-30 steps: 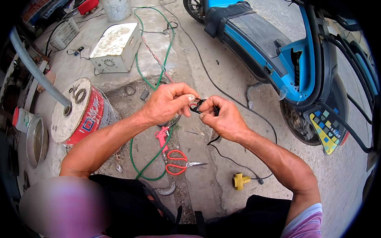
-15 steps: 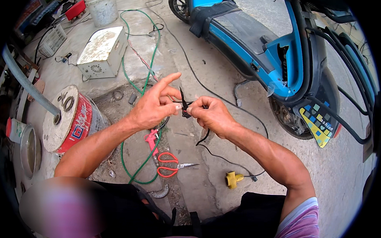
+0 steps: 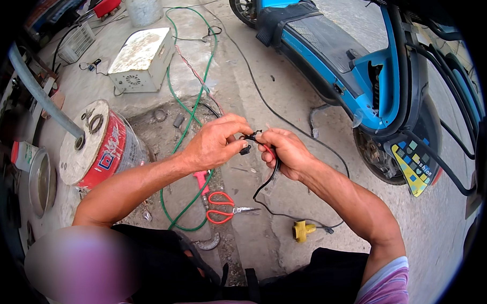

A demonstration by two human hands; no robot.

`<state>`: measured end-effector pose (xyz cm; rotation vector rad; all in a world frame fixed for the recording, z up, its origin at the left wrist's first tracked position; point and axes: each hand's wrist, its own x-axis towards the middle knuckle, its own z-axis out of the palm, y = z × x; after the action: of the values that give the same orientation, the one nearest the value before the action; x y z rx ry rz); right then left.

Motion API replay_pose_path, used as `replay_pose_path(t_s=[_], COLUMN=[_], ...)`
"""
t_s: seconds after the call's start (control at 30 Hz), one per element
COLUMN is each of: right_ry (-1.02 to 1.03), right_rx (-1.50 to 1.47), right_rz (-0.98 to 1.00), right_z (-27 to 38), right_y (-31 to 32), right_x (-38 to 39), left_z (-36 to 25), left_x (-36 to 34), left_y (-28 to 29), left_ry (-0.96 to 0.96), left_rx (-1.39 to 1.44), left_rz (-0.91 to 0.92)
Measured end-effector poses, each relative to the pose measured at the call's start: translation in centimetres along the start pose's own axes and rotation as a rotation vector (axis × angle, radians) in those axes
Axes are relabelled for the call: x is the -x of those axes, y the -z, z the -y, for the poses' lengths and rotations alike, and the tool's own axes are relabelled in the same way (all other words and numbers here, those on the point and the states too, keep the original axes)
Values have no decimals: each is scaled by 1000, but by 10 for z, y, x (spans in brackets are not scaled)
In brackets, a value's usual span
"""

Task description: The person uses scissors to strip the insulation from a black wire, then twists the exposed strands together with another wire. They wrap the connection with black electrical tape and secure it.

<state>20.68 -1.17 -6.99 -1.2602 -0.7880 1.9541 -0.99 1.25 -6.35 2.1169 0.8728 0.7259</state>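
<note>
My left hand [image 3: 216, 142] has thumb and fingers bent together around a small black taped-looking piece [image 3: 248, 137] at the end of a cable. Opposite it, my right hand [image 3: 287, 152] pinches the same cable close by, where a short red stretch of wire [image 3: 268, 149] shows. From my right hand the black cable [image 3: 275, 173] hangs to the ground and runs towards a yellow plug-like fitting [image 3: 302, 230]. The fingertips hide part of the joined piece. Below the hands lie red-handled scissors [image 3: 220, 208], blades pointing right, and a pink tool [image 3: 202, 180] beside a green hose [image 3: 162, 192].
A blue electric scooter [image 3: 333, 53] stands at the upper right. To the left are a red-and-white drum [image 3: 108, 150] holding up a grey pole [image 3: 47, 99], a metal basin [image 3: 42, 182] and a white metal box [image 3: 140, 57]. A white bucket [image 3: 141, 6] stands farther back. Cables cross the concrete.
My left fingers, stretched and spread before, are now bent in around the black piece. A red stretch of wire has come into sight at my right hand. The view has shifted slightly.
</note>
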Motion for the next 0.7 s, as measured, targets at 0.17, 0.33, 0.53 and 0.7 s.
replay_pose_path(t_s=[0.17, 0.33, 0.53, 0.7], right_ry=[27, 144, 282, 288], right_rx=[12, 131, 497, 610], right_rz=[17, -14, -20, -86], right_z=[-3, -2, -16, -9], right_y=[-4, -10, -6, -12], right_x=[2, 7, -1, 0], left_z=[6, 10, 3, 4], left_x=[2, 2, 3, 5], left_y=[-11, -9, -11, -9], left_ry=[-28, -18, -5, -44], left_rx=[-51, -196, -382, -441], left_rz=[5, 26, 68, -5])
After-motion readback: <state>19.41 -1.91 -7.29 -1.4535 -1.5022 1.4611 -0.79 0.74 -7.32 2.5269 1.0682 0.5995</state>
